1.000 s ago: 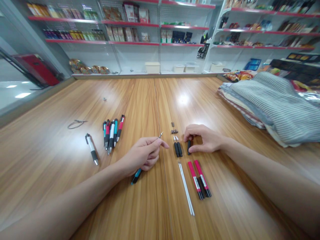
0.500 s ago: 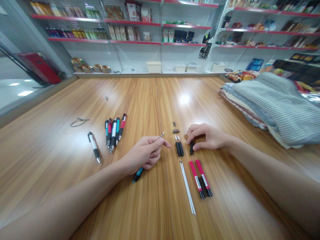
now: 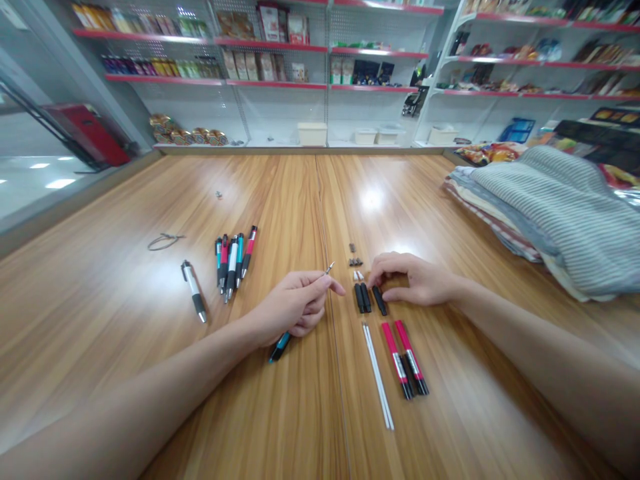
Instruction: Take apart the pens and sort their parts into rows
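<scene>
My left hand point(image 3: 296, 303) is closed around a disassembled teal pen point(image 3: 280, 348). The bare metal tip point(image 3: 329, 267) pokes out past my thumb and forefinger, while the teal and black end shows below the palm; the middle is hidden. My right hand point(image 3: 407, 277) has thumb and forefinger on either side of a black pen grip point(image 3: 380, 301) at the table surface, tilted. Just left of it lie two more black grips point(image 3: 363, 298), side by side. Above these are two small white cone pieces point(image 3: 358, 275) and several little dark metal parts point(image 3: 355, 262).
Two white refills point(image 3: 379, 377) and two pink pen barrels point(image 3: 403, 360) lie nearer me. Several assembled pens point(image 3: 233, 267) are bunched at left, beside a single white pen point(image 3: 193, 291) and a grey loop point(image 3: 165, 241). Folded cloths point(image 3: 555, 207) are piled at right; stocked shelves stand behind.
My right hand has shifted slightly left with the black grip, which now slants beside the other two grips. My left hand keeps its hold on the teal pen. The view has moved a little.
</scene>
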Demonstrator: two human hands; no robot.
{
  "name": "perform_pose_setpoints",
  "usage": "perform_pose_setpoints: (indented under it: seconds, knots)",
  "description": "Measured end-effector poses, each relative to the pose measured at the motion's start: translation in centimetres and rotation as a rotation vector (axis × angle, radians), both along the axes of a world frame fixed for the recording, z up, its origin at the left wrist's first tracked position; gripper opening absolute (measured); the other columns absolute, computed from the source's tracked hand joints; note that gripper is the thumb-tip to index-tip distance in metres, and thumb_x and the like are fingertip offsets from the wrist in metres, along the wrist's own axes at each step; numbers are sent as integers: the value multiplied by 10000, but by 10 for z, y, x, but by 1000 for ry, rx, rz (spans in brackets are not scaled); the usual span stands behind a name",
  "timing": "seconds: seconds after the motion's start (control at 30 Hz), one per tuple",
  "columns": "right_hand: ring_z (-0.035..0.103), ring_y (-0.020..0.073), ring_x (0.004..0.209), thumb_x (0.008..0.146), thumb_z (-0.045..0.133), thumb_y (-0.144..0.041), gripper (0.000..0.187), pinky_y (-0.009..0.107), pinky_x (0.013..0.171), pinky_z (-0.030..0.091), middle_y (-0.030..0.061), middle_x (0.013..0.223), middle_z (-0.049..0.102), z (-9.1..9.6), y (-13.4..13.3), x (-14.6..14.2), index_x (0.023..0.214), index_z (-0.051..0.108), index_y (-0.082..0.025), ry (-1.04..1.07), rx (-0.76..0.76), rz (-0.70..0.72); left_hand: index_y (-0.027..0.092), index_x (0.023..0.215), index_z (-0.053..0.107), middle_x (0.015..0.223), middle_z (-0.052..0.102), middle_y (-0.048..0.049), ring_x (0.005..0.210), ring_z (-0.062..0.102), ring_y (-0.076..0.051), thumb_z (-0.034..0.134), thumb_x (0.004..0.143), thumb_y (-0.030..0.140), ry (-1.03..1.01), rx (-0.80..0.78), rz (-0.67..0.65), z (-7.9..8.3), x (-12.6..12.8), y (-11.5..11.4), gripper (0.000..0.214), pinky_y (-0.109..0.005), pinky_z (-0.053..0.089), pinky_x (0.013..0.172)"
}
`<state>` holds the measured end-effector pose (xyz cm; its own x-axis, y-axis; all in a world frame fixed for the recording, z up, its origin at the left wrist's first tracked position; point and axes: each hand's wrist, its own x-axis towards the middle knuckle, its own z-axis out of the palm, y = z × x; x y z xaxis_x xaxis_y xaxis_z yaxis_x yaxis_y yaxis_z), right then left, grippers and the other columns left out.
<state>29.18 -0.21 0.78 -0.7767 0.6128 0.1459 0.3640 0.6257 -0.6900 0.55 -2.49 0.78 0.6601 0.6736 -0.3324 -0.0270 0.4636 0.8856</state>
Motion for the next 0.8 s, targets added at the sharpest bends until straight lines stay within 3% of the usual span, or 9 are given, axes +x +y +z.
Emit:
perform_pose_setpoints:
  seconds: [0.33, 0.57, 0.8]
  knots:
    - [586, 146, 817, 825, 704, -267, 226, 289, 734, 487, 67, 920, 623, -1, 0, -1, 1008, 664, -141, 21, 37, -7, 163, 987, 592, 524, 240, 94, 399, 154, -40, 508, 933, 427, 9, -1, -1, 2, 0, 0, 282, -129, 134, 325]
    - [611, 158, 837, 862, 633, -168, 83, 306, 769, 488, 68, 907, 653, -2, 1, -2, 932, 673, -154, 12, 58, -14, 162, 994, 595, 524, 246, 94, 391, 168, -41, 519, 926, 435, 1, 3, 1, 1, 0, 0, 291, -127, 140, 322]
    - [612, 153, 826, 878, 610, -157, 63, 294, 760, 476, 54, 874, 656, -4, 2, -3, 899, 669, -158, -4, 91, -36, 167, 977, 587, 529, 241, 91, 399, 159, -39, 511, 930, 434, 3, -2, -3, 2, 0, -1, 282, -129, 134, 326]
